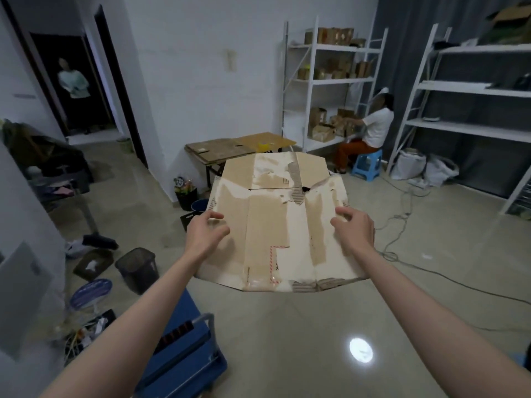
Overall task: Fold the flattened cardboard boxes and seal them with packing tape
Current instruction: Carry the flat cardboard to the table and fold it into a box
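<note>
1. Because the flattened cardboard box (pixel 275 225) is held out at chest height, it hides the floor under it and the near legs of the low wooden table (pixel 230 150) behind it; the fingers beneath the sheet are out of sight on both sides.
2. Whether the box's far flaps are folded up or only bent cannot be told; the surface is worn, with torn paper and old tape strips.
3. At the box's left edge, the left hand (pixel 205 232) holds it, thumb curled over the top face, other fingers going under the edge.
4. At the right side, the right hand (pixel 355 228) rests on top with fingers bent and spread over the cardboard; whether it truly grips the edge is unclear.
5. So the box lies between the two hands, in the air, roughly level, above the tiled floor.
6. Lower left, a dark mesh waste bin (pixel 138 270) stands on the floor; its contents cannot be seen.
7. White shelving (pixel 333 81) at the back wall holds brown cartons and bags, too blurred to name further; a seated person (pixel 370 130) on a blue stool (pixel 366 165) reaches into it.
8. A blue cart (pixel 184 340) is cut off behind the left forearm.
</note>
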Available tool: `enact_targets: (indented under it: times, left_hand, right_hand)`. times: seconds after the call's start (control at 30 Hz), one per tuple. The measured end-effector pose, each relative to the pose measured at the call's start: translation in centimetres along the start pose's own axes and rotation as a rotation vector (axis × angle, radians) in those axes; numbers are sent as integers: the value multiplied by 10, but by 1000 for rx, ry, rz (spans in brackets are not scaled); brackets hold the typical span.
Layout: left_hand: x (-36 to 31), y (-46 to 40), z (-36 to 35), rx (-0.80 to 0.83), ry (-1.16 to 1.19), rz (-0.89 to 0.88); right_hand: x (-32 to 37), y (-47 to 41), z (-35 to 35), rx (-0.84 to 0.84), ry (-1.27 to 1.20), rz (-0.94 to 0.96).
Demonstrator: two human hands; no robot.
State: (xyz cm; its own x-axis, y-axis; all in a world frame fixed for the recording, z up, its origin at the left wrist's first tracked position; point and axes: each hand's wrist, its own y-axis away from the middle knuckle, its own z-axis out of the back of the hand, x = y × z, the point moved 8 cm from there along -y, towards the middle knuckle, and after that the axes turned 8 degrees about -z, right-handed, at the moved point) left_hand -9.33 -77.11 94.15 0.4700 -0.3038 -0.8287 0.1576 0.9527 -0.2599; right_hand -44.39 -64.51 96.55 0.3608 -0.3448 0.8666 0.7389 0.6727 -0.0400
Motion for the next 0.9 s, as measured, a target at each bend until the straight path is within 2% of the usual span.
enact_targets:
  times: [0.3, 0.67, 0.9]
  left_hand:
    - [18, -119, -33, -11, 2, 2]
    - [41, -341, -112, -104, -52, -34]
    - [76, -431, -112, -218, -95, -14]
  right_hand:
    - [27, -108, -51, -25, -7, -17]
    - [61, -343, -155, 8, -17, 41]
    - [96, -441, -245, 75, -2, 82]
